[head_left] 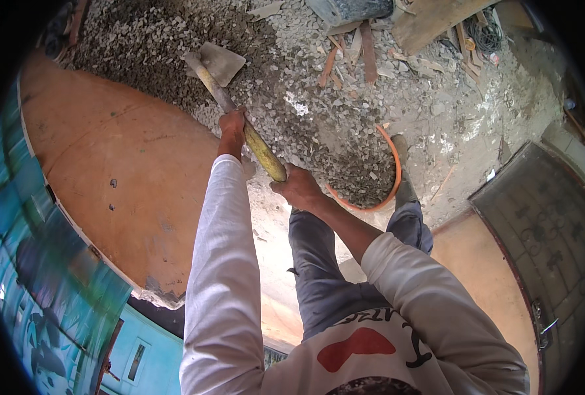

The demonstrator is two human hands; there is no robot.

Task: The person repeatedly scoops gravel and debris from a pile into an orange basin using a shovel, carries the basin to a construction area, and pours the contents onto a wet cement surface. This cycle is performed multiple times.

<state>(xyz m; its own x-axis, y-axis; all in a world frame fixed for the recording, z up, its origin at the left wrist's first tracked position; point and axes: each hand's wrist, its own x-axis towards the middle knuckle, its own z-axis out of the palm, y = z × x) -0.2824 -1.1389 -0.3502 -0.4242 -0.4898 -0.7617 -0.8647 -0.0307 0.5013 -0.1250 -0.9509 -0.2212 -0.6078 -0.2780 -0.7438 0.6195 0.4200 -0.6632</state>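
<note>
Dusty floor [463, 158] lies under loose gravel [134, 39] beside an orange surface [121, 171] as a person [365, 352] holds a hoe [219, 96], fingers of the left hand [232, 123] clenched midway along its yellow handle [260, 150], those of the right hand [300, 187] wrapped around the near end, its metal blade [223, 64] at the gravel.

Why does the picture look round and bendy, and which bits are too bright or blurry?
In the head view, the wide fisheye lens leaves black corners and bends the orange wall; also in the head view, a pale patch beside the trouser leg looks washed out, the teal painted surface looks smeared, and the yellow-handled tool looks fairly sharp.
</note>
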